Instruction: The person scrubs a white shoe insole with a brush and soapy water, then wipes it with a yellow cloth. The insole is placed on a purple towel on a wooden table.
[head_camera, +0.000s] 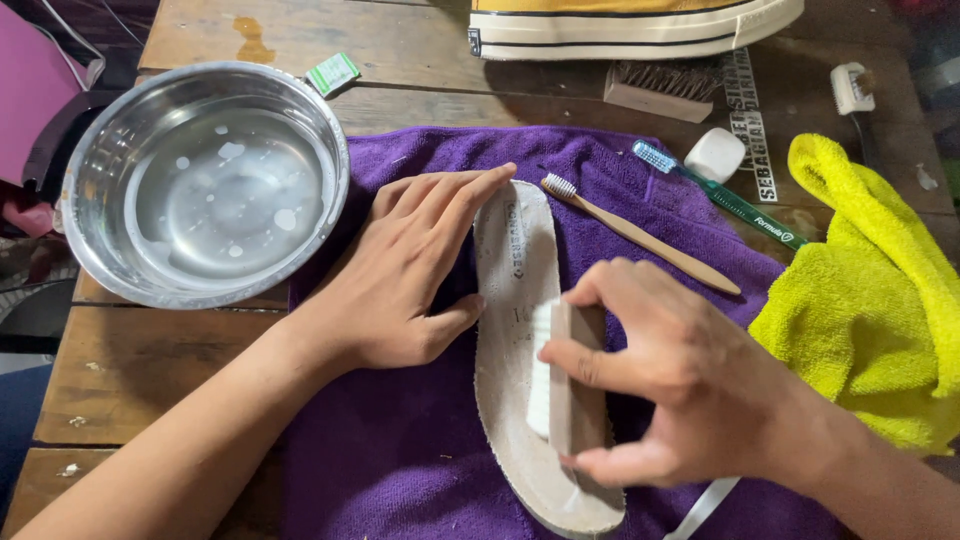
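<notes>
The insole (520, 340) lay along the middle of the purple towel (400, 450); the left hand (410, 275) pressed flat, fingers spread, against the insole's left edge; the right hand (670, 385) gripped a wooden brush (568, 380) on the insole's lower half; a steel bowl (205, 180) stood left of the towel.

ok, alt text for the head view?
Right hand presses a wooden-backed brush onto a pale shoe insole lying on a purple towel, while the left hand steadies the insole's edge. Around them on the wooden table: a steel bowl of water, two toothbrushes and a yellow cloth.
</notes>
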